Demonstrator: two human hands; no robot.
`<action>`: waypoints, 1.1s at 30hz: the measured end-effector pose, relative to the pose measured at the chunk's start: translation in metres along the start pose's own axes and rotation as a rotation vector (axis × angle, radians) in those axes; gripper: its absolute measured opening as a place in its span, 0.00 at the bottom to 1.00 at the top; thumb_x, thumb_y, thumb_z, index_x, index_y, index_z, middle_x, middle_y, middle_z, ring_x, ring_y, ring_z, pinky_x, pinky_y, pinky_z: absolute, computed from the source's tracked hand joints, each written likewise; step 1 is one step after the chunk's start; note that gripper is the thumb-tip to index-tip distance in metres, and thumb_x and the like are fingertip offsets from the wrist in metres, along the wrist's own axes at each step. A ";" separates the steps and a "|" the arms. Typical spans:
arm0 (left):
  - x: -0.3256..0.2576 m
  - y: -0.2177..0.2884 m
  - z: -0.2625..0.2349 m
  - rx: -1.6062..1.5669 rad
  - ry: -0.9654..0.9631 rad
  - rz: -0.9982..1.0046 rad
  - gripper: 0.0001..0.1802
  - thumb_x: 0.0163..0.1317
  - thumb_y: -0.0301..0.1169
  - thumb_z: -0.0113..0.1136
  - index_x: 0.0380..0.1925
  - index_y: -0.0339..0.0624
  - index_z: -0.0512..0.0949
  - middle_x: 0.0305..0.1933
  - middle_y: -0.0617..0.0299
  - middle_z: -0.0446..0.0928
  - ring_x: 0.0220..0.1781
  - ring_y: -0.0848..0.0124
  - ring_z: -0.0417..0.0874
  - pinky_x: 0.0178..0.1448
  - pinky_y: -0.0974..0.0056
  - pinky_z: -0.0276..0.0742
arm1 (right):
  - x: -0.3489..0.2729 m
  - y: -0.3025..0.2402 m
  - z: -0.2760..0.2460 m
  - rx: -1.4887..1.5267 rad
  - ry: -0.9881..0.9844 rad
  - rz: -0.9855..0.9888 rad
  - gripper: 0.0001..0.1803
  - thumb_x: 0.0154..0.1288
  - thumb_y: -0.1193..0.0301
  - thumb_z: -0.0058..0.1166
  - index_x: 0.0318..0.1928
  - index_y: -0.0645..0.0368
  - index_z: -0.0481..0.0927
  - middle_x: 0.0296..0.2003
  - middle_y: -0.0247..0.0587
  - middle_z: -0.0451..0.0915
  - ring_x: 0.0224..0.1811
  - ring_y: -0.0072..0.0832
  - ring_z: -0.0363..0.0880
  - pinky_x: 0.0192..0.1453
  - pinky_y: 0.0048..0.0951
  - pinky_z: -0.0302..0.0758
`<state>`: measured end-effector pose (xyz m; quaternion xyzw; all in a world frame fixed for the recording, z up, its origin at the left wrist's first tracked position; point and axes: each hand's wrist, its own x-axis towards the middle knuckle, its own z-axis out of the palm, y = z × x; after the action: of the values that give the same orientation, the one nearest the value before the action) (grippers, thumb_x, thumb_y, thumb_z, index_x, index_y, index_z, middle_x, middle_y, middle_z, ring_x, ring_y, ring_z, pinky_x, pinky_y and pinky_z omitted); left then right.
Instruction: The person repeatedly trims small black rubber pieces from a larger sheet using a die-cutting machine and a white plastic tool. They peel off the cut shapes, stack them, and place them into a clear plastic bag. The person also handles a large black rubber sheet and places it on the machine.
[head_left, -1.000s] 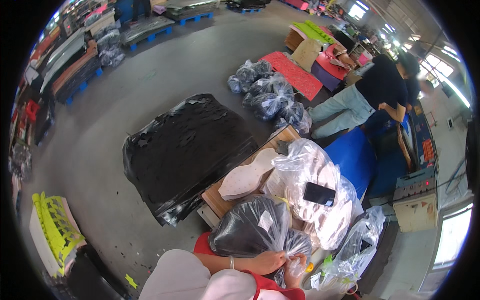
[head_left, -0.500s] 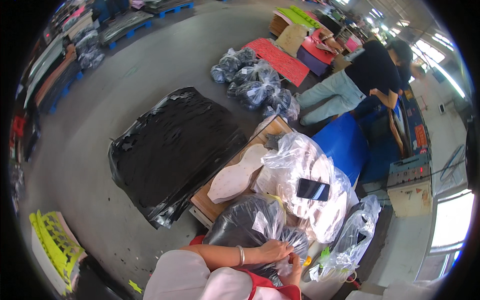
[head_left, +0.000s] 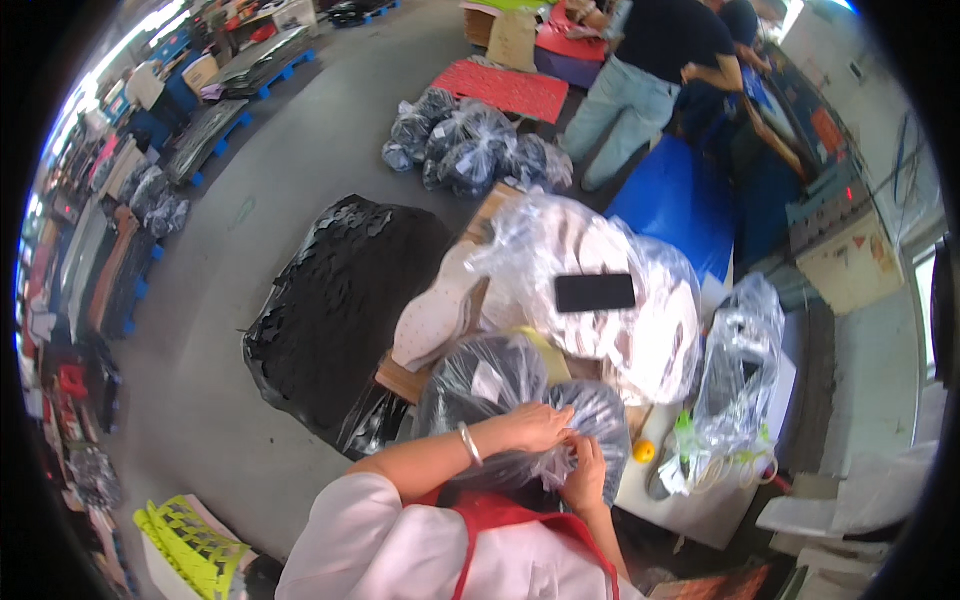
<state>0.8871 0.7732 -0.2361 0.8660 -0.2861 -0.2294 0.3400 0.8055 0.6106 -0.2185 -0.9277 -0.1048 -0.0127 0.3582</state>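
A clear plastic bag filled with dark pieces sits against my front at the table's near side. Its gathered plastic is pinched in the fingers of my left hand, which has a bracelet on the wrist. Close beside it, my right hand also grips the gathered plastic, its fingertips almost meeting the left ones. Just beyond lies a large clear bag of pale cut pieces, with a dark-screened phone on top. A pale dotted, curved piece rests at the table's left.
A stack of black sheet material lies left of the table. To the right are a clear bag and a small orange round thing. Filled bags stand on the floor ahead. A person stands by a blue machine.
The view has shifted, and the phone's screen has gone dark. Both hands stay on the gathered plastic, now closer together, and the bag bulges more on the right.
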 end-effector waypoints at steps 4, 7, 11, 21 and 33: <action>0.002 0.020 -0.006 0.105 -0.153 -0.049 0.29 0.58 0.52 0.59 0.47 0.39 0.67 0.29 0.44 0.80 0.35 0.43 0.82 0.40 0.45 0.76 | -0.028 0.018 -0.035 0.189 0.067 0.059 0.15 0.47 0.79 0.64 0.38 0.62 0.76 0.35 0.47 0.79 0.37 0.43 0.79 0.43 0.36 0.76; -0.001 0.019 -0.008 0.075 -0.171 -0.058 0.32 0.53 0.51 0.64 0.49 0.42 0.65 0.29 0.47 0.81 0.36 0.44 0.82 0.42 0.47 0.76 | -0.061 0.041 -0.058 0.256 0.317 0.190 0.07 0.55 0.80 0.60 0.35 0.63 0.77 0.31 0.43 0.79 0.32 0.31 0.80 0.41 0.27 0.76; 0.001 0.020 -0.003 0.040 -0.222 -0.211 0.31 0.54 0.47 0.63 0.50 0.43 0.63 0.28 0.46 0.79 0.35 0.45 0.82 0.41 0.47 0.74 | -0.096 0.069 -0.066 0.456 0.528 0.441 0.02 0.63 0.79 0.56 0.33 0.65 0.77 0.29 0.36 0.79 0.32 0.19 0.77 0.40 0.21 0.73; -0.035 0.063 -0.049 -0.075 -0.086 -0.347 0.24 0.51 0.37 0.62 0.46 0.41 0.68 0.33 0.48 0.78 0.37 0.52 0.81 0.42 0.53 0.74 | -0.130 0.078 -0.071 0.528 0.544 0.464 0.03 0.64 0.79 0.57 0.34 0.65 0.77 0.28 0.34 0.79 0.31 0.17 0.76 0.38 0.19 0.73; -0.236 0.125 -0.158 -0.048 0.586 -0.201 0.13 0.51 0.22 0.59 0.38 0.38 0.72 0.31 0.64 0.72 0.30 0.78 0.71 0.35 0.72 0.68 | -0.029 0.047 -0.026 0.658 0.287 0.187 0.03 0.61 0.83 0.54 0.32 0.64 0.77 0.28 0.36 0.80 0.32 0.21 0.79 0.41 0.22 0.75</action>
<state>0.7657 0.9230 0.0068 0.9109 -0.0834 -0.0090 0.4041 0.7879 0.5538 -0.2328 -0.7571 0.0335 -0.0756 0.6481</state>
